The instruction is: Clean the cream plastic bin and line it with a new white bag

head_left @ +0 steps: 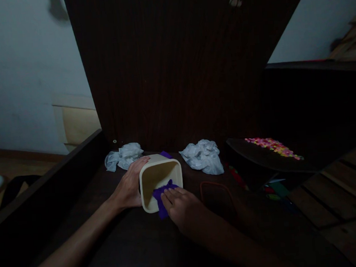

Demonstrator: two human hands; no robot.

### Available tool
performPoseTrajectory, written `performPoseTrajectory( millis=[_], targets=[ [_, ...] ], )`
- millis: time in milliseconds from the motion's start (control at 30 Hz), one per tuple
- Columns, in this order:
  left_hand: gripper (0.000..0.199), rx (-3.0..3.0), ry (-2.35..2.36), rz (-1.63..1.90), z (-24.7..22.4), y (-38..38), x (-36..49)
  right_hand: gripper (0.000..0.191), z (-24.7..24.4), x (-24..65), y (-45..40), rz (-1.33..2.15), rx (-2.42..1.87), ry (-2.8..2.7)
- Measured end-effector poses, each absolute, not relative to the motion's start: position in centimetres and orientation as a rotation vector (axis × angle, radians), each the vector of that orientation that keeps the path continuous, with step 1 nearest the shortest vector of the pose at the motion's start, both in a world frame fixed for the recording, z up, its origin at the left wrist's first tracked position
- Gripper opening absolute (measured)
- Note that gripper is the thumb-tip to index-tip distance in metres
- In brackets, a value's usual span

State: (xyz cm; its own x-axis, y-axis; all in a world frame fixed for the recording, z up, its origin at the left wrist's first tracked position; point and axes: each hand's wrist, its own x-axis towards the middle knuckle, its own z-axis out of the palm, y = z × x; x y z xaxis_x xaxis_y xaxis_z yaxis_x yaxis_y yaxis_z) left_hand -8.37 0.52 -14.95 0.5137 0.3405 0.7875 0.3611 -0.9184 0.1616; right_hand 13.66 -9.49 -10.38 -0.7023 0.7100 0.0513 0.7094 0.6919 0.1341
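A cream plastic container (160, 164) lies tilted on its side on the dark wooden surface (122, 245), its open mouth facing me. My left hand (132, 185) grips it from the left side. At the mouth, my right hand (181, 205) has its fingers pressed on a purple cloth (162, 206), part of which is inside the container and part hanging over the rim. Another bit of purple (166, 154) shows behind the container. The tips of my left fingers are partly hidden against the wall.
Crumpled whitish plastic bags (126, 155) (203, 156) lie left and right behind the container. A reddish-brown loop or rim (215, 184) is right of my right hand. Farther right, a dark shelf (247, 152) holds small colourful pieces (273, 145). A tall dark panel (173, 68) stands behind.
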Motion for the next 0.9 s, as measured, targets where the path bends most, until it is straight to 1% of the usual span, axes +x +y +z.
performPoseTrajectory(
  millis=[133,233,333,400,567,733,833,900],
  targets=[
    [0.116,-2.721,-0.652,-1.418,-15.0,0.6,-8.4,0.028,-9.0,14.4,-9.9,0.208,1.2,2.96],
    [0.118,-2.736,-0.719,-1.481,-15.0,0.5,-8.4,0.027,-7.0,15.0,-10.7,0.074,1.214,2.93],
    [0.115,-2.785,-0.795,-1.554,-14.9,0.2,-8.4,0.031,-5.3,15.6,-11.2,-0.142,1.247,2.907],
    [0.117,-2.807,-0.816,-1.549,-14.7,0.0,-8.4,0.035,-4.4,16.0,-11.2,-0.281,1.272,2.917],
    [0.119,-2.833,-0.843,-1.515,-14.3,-0.4,-8.5,0.041,-2.6,16.7,-11.0,-0.482,1.321,2.898],
    [0.11,-2.835,-0.862,-1.603,-14.1,-0.6,-8.6,0.047,-1.1,17.6,-10.1,-0.7,1.219,2.985],
    [0.105,-2.882,-0.878,-1.642,-14.0,-0.7,-8.6,0.041,-0.6,18.6,-9.2,-0.971,1.211,3.077],
    [0.109,-2.902,-0.989,-1.736,-14.0,-0.8,-8.6,0.03,-0.8,19.3,-8.3,-1.149,1.369,3.125]
  ],
)
